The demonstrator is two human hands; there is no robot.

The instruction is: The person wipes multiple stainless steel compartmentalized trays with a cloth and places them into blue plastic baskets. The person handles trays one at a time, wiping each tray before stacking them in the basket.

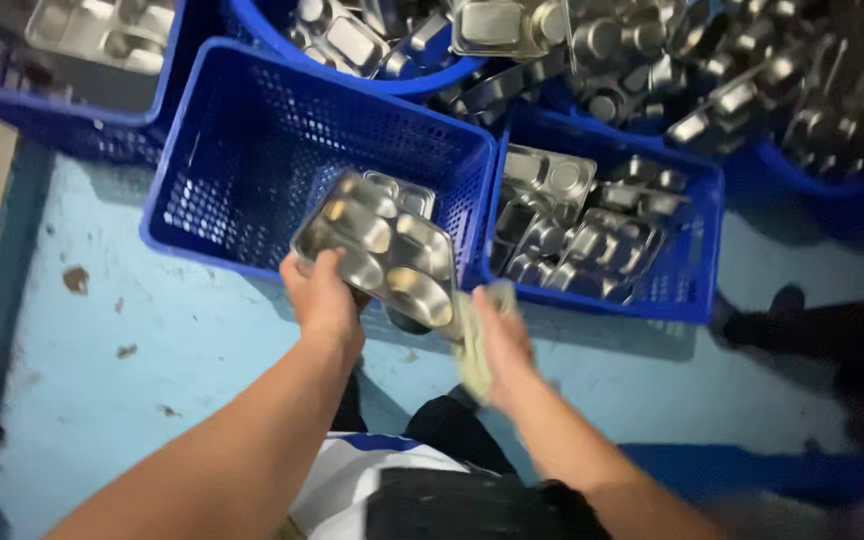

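Steel compartment tray point(382, 250) clamped in left hand point(324, 300), right hand point(497, 345) gripping cloth point(474, 340), blue crates point(252, 150) around.

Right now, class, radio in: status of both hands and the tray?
Left hand grips steel compartment tray, tilted over blue crate. Right hand holds pale cloth beside tray. Nothing blocking.

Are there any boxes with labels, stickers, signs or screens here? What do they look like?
No labels, signs or screens show.
Nearest blue crate: in front of the left hand, boxy, lattice walls.
Second blue crate: to its right, holds steel trays.
Blue round tub: behind them, full of trays.
Steel tray: held by the left hand, shiny, with compartments.
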